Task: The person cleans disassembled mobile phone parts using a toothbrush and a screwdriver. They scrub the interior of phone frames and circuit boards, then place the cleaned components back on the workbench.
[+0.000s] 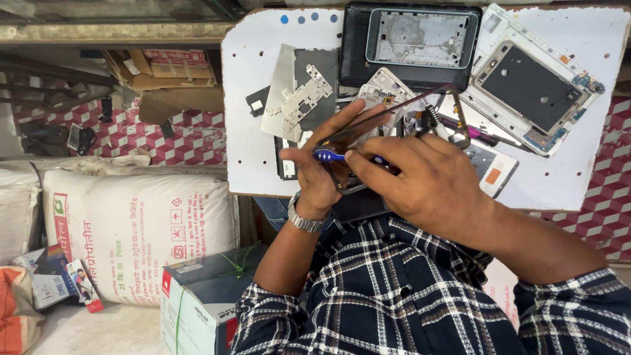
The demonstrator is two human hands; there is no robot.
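We see the left hand (319, 172) raised, gripping a dark phone frame (394, 121). The right hand (420, 184) pinches a blue-handled screwdriver (328, 156) against it.

We held a dark, thin phone frame (368, 131) tilted on edge above the white board, its far end raised toward the upper right. A screwdriver (332, 156) with a blue handle lay across its near end, roughly level, its tip hidden behind our fingers.
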